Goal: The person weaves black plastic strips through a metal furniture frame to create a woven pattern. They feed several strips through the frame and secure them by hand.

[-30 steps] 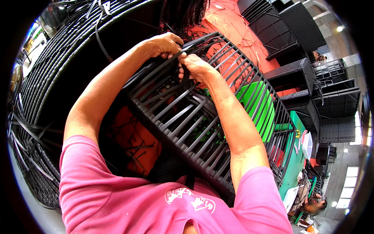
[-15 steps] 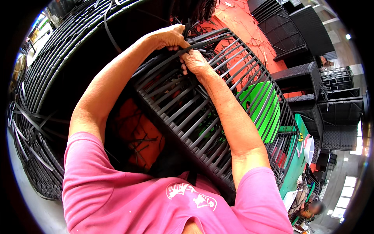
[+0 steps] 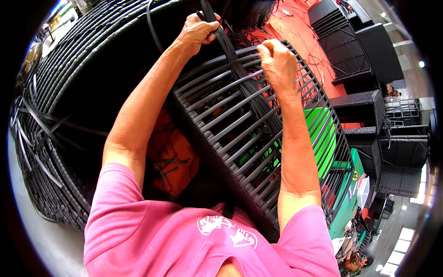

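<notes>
Floor: orange floor [image 3: 168, 152] beneath
Left hand [image 3: 197, 31]: fingers clenched on black strip [image 3: 230, 51]
Right hand [image 3: 276, 60]: fingers clenched, gripping dark slatted frame [image 3: 240, 129]

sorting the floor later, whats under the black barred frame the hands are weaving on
Through the bars of the frame show a green slatted thing and orange floor strewn with dark strip offcuts. The frame's solid edge and the right forearm cover the rest.

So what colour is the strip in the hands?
Black strip, clearest in the head view.
</notes>
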The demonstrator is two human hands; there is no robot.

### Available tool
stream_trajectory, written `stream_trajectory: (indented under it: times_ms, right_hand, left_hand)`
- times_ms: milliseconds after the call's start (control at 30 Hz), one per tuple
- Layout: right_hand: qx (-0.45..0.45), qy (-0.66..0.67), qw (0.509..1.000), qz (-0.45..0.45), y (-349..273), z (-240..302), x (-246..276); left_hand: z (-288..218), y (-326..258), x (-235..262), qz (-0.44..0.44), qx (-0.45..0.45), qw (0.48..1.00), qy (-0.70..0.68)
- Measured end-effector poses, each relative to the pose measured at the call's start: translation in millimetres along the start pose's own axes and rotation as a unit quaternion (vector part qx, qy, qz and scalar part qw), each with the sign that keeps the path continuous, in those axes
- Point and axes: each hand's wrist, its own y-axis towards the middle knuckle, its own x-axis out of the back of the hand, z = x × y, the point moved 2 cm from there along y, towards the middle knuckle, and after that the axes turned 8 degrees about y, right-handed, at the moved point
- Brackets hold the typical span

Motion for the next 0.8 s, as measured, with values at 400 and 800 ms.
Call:
stream_trajectory:
  times_ms: [400,800]
  right_hand:
    - [0.081,0.132,0.950,0.271,36.8,5.7,-57.9]
    - [0.145,0.080,0.974,0.155,82.4,104.1,-39.8]
  left_hand:
    - [-7.6,-2.7,10.9,-0.012,-0.044,0.997,0.068]
    - [-16.0,-35.9,-29.3,0.217,0.104,0.936,0.258]
